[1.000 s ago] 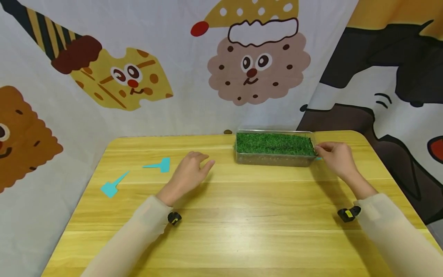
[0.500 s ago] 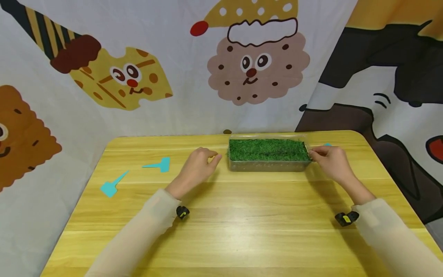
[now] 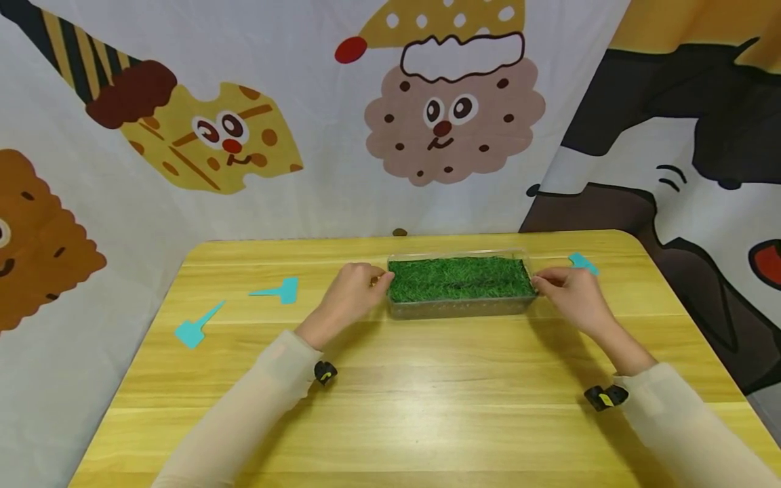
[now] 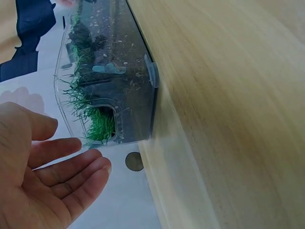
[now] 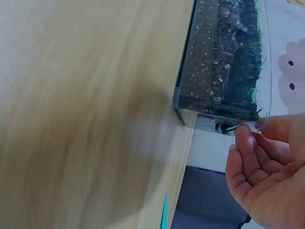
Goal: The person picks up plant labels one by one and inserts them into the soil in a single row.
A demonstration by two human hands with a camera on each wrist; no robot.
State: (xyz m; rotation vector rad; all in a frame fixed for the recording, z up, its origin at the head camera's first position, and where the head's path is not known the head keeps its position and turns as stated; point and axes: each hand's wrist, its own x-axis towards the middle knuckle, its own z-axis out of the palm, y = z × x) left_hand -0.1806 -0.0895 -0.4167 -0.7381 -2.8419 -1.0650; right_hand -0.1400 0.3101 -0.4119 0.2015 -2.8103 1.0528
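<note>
A clear plastic box (image 3: 460, 310) holding green grass (image 3: 457, 276) stands toward the back of the table. In the right wrist view, brown soil with pale grains (image 5: 209, 62) shows through its wall. My right hand (image 3: 573, 296) pinches the rim at the box's right end between thumb and index finger. At the left end is my left hand (image 3: 350, 296); in the left wrist view its thumb and fingers (image 4: 59, 143) are loosely bent and apart, with the fingertips close to the box's end. Whether they touch it I cannot tell.
Two teal T-shaped plant labels (image 3: 283, 291) lie on the left of the wooden table (image 3: 415, 407). Another teal label (image 3: 584, 263) lies behind my right hand, partly hidden. A curtain (image 3: 329, 135) with cartoon prints hangs right behind the table.
My right hand has drawn the box toward me and to the left, uncovering more of the teal label at the right. My left hand has moved right to the box's left end.
</note>
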